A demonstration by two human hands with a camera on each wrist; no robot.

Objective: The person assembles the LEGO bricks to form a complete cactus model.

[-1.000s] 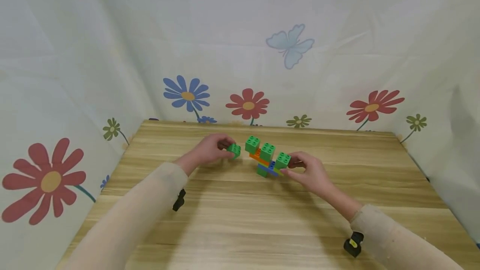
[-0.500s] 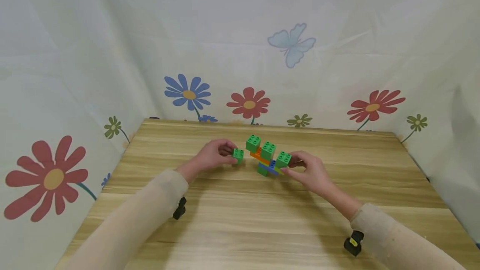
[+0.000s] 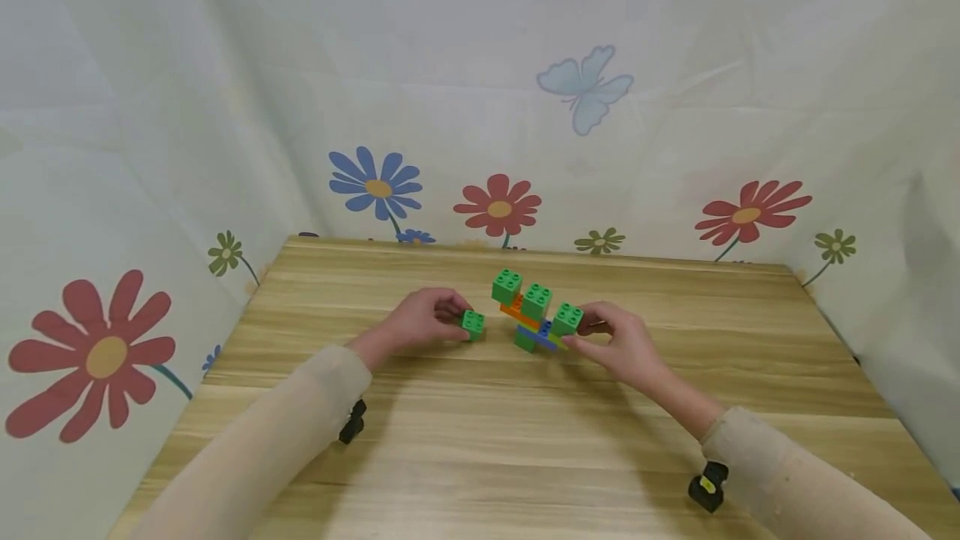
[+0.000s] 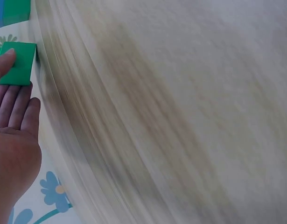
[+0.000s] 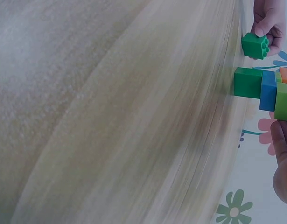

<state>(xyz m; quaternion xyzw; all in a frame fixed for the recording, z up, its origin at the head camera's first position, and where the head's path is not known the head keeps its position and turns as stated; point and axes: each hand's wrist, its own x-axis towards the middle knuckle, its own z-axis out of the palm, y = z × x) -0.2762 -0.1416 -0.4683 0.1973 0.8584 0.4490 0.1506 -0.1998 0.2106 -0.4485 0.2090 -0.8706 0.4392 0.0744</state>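
My left hand [image 3: 420, 319] pinches a green toy brick [image 3: 472, 323] between thumb and fingers, studs facing up, a little left of a stacked brick build. That build [image 3: 536, 302] stands on a green base brick [image 5: 247, 82], with blue, lime and orange pieces stepping up above and three green bricks along its top. At its right end my right hand [image 3: 618, 340] holds the build, thumb in front and fingers behind. In the left wrist view the held brick [image 4: 22, 65] shows a flat side under the thumb. The right fingertips are partly hidden behind the build.
Both hands work over a wood-grain table [image 3: 480, 457]. A pale curtain [image 3: 450, 65] printed with flowers and a butterfly hangs behind the table and along its sides. Black devices [image 3: 707, 487] sit under both sleeve cuffs.
My left hand first shifted right, then drew the green brick slightly back towards me, and the brick's studs turned upward. The right hand and the build have stayed put.
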